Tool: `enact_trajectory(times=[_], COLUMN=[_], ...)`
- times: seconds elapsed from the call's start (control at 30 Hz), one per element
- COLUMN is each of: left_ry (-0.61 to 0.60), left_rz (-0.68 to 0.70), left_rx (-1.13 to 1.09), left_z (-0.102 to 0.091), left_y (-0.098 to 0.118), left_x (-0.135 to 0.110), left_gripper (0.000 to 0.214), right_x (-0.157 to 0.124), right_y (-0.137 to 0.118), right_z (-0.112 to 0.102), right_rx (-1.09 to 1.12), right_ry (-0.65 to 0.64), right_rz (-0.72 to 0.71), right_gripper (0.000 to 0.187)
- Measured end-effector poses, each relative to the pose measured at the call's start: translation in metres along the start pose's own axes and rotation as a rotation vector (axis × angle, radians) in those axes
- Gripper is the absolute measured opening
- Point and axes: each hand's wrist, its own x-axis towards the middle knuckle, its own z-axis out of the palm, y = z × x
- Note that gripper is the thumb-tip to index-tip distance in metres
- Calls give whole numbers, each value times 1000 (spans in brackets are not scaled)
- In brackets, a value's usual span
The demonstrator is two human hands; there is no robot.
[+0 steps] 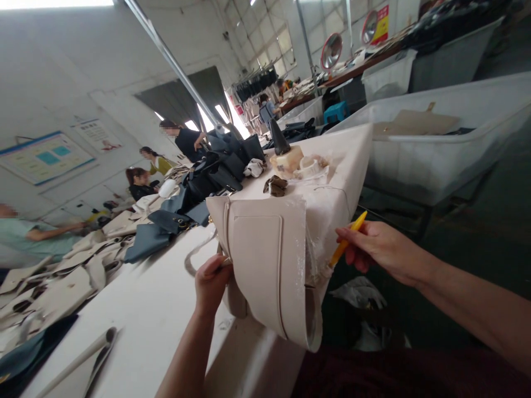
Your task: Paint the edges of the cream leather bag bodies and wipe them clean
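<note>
Nearest the lens, dark maroon cloth [394, 376] runs along the bottom of my view, over my lap. Just above it, my left hand [212, 287] is closed, its fingers curled around the near edge of a cream leather handbag [265, 271], which I hold up at the edge of a white work table [141, 326]. My right hand [384, 249] is closed too, thumb and fingers pinching a yellow pencil [347, 239]. That hand stands apart from the bag, out to its right, and only the pencil's lower tip reaches the bag's side, just beside clear plastic film [309, 260] clinging there. I cannot tell whether the tip touches.

The bag's stitched front panel faces me. Its longer run goes roughly up and down in my view, from the table edge toward my lap, so the bag sits between my hands, with my left hand the nearer and holding it. Beyond it on the table lie a crumpled dark scrap [275, 186] and a black cone-shaped form [280, 138]. Farther along, dark handbags [219, 174] are heaped together, and large white bins [431, 166] stand off to the right. A co-worker in black [186, 142] stands at the heap's far end.
</note>
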Motion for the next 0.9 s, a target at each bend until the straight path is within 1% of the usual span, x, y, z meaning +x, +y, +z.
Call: enact_trajectory(times=[0.1,0.17,0.3,0.4,0.47,0.5,0.6,0.67,0.73,0.83,0.9], left_ry=[-7,-5,14,13,6,5,11,13,15,16,15], left_rz=[-2,-9,-8,-16,-24,-27,-36,-40,-37,-36,-34], left_rx=[1,2,10,21,13,7,-3,-10,-16,-10,-17], left_z=[0,0,1,2,2,3,3,3,3,3,3], left_y=[-4,-5,1,3,4,4,3,4,4,3,3], left_x=[0,-1,-1,-2,-2,-2,-2,-1,-1,-2,-2], left_gripper=[16,15,15,16,15,15,15,14,13,14,15], right_x=[1,3,6,8,10,10,13,13,12,11,10], right_y=[-8,-10,-1,6,6,4,-5,-8,-6,1,6], right_z=[-6,-7,2,5,0,-4,-17,-21,-20,-12,-9], right_rx=[87,115,91,120,134,136,143,161,164,108,82], right_ry=[56,53,-48,-137,-151,-134,-18,29,13,-82,-109], right_rz=[-36,0,150,208,207,197,155,134,129,146,136], right_gripper=[40,35,32,33,34,33,31,29,30,35,38])
